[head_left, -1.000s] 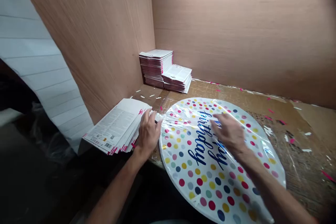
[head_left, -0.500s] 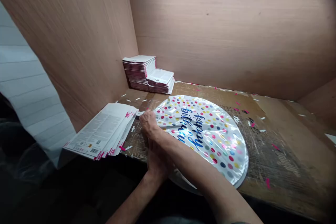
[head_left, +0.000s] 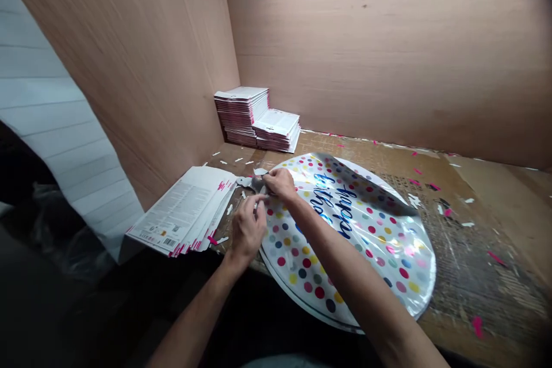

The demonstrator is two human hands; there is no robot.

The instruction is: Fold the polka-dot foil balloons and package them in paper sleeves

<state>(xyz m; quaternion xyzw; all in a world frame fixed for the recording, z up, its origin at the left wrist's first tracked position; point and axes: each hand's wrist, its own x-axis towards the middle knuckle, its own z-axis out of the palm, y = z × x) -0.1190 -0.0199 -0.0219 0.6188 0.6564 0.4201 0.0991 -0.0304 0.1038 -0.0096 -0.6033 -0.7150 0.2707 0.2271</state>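
A round foil balloon (head_left: 319,276) with coloured dots and blue "happy birthday" lettering lies flat on the cardboard-covered table, its upper right part folded over. My right hand (head_left: 280,183) is closed on the balloon's edge near its tail (head_left: 245,181), at the balloon's left side. Just below and left of it, my left hand (head_left: 250,224) has its fingers bent and apart, the fingertips close to the tail; nothing is clearly held in it. More balloon edges show beneath the top one.
Fanned white printed cards (head_left: 172,213) lie left of my hands. Two stacks of folded cards (head_left: 241,115) stand in the back left corner. Wooden panels (head_left: 366,40) rise behind and at left. Small white and pink scraps (head_left: 477,326) are scattered on the cardboard (head_left: 474,259).
My hands have moved apart, the left now beside the right rather than under it. The balloon's upper right part has folded over. The view has shifted slightly.
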